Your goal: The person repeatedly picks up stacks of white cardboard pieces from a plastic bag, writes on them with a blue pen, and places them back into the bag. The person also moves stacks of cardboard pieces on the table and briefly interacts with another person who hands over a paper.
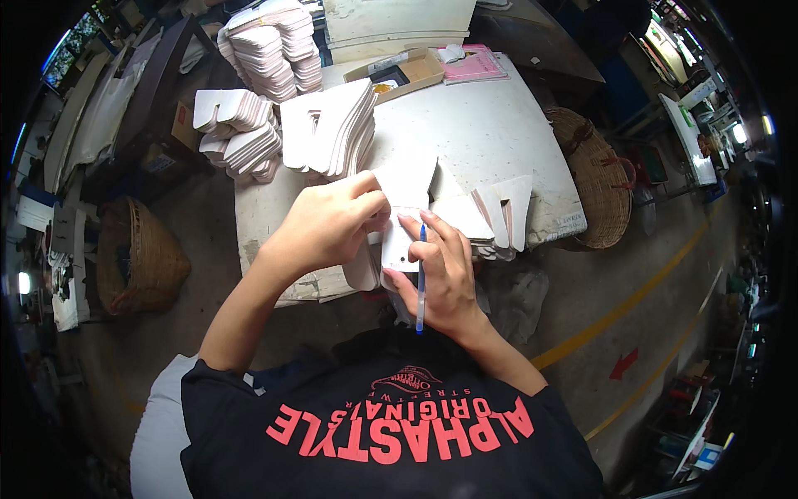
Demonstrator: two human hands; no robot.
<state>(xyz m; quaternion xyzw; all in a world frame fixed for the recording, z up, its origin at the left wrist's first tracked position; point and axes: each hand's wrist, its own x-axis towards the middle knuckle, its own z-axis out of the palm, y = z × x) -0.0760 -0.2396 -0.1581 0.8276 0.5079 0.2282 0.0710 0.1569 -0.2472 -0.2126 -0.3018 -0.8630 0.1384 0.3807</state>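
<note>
At the near edge of the table, a white insole-shaped board [397, 244] with small dark holes lies between my two hands. My right hand [445, 274] is closed around its right side, thumb at the near end and fingertips on top. A blue pen [421, 283] is tucked among those same fingers, pointing lengthwise. Over the board's left side, my left hand [341, 214] has its fingers curled into a pinch; what they hold is hidden. Another white piece [407, 176] reaches away beyond my hands. Right of it, a fanned pile of white pieces [504, 208] lies at the table's edge.
Stacks of white pieces [332, 129] stand at the table's left, with taller stacks [270, 50] behind. A cardboard tray [424, 71] and pink booklet [474, 65] lie at the back of the white table [499, 125]. Wicker baskets [594, 179] flank it on both sides.
</note>
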